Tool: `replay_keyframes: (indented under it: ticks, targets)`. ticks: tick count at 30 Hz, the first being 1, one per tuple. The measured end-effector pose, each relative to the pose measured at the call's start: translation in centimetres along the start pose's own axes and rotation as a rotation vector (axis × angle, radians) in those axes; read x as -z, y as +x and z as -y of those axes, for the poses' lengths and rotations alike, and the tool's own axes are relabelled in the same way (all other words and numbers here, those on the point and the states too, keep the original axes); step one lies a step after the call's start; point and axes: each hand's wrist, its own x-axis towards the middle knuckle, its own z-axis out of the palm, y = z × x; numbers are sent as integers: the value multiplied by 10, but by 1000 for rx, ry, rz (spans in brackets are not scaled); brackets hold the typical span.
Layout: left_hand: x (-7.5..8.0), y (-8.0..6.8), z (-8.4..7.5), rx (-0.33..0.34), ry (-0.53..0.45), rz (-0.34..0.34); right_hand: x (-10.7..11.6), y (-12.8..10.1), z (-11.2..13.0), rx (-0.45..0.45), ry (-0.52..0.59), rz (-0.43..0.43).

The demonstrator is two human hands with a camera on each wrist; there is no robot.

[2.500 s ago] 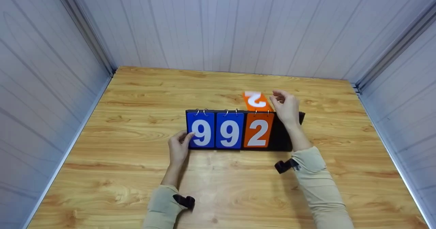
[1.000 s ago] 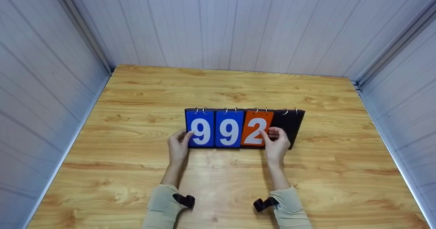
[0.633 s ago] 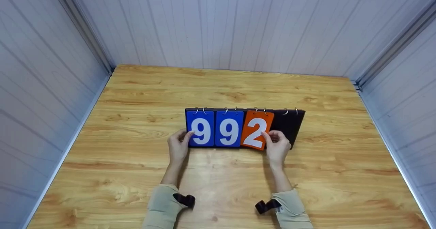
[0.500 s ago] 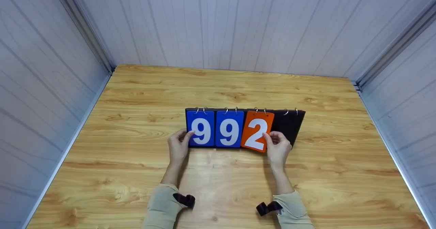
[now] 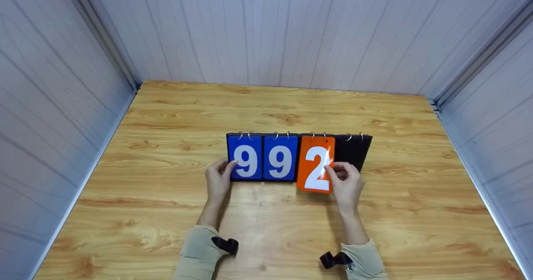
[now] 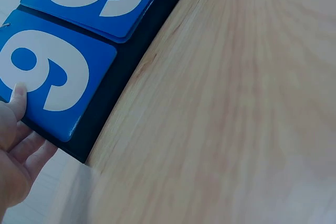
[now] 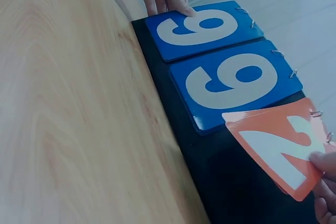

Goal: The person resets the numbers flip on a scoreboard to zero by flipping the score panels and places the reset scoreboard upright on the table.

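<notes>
A black flip scoreboard [image 5: 352, 151] stands on the table, its number cards hung from metal rings. Two blue cards reading 9, the outer one [image 5: 245, 159] and the inner one [image 5: 280, 158], lie flat against it. My left hand [image 5: 218, 181] grips the board's left edge, thumb over the outer blue card. With my right hand [image 5: 349, 185] I pinch the right edge of the orange number card [image 5: 310, 163], which reads 2. Its lower end is lifted off the board, as the right wrist view shows. The rightmost place has rings and bare black backing.
The wooden table [image 5: 266, 226] spreads out on every side of the scoreboard. Pale panel walls [image 5: 266, 30] enclose it at the back, left and right. A black wrist mount [image 5: 333, 260] sits on my right sleeve.
My right hand came down from behind the board's top, where an orange card was flipping over. It took the orange 2 card's edge and has lifted its lower end. My left hand stays put.
</notes>
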Motion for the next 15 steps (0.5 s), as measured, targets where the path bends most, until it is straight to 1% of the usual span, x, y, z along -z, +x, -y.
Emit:
replay_keyframes:
  ticks: [2,4,7,9,11,14,15]
  targets:
    - [0,0,0,2,-2,4,3,1,3,35,-45,-9]
    - [0,0,0,-3,-13,6,6,2,6,46,-59,0]
    - [0,0,0,-11,-23,5,11,4,11,9,-25,50]
    - [0,-1,0,-11,-25,5,16,6,18,-34,39,92]
    - [0,-1,0,-14,-31,7,19,8,19,-57,135,127]
    - [0,-1,1,-26,-27,0,24,12,18,-83,323,173]
    - [0,0,1,-31,-26,-1,22,13,1,-74,418,200]
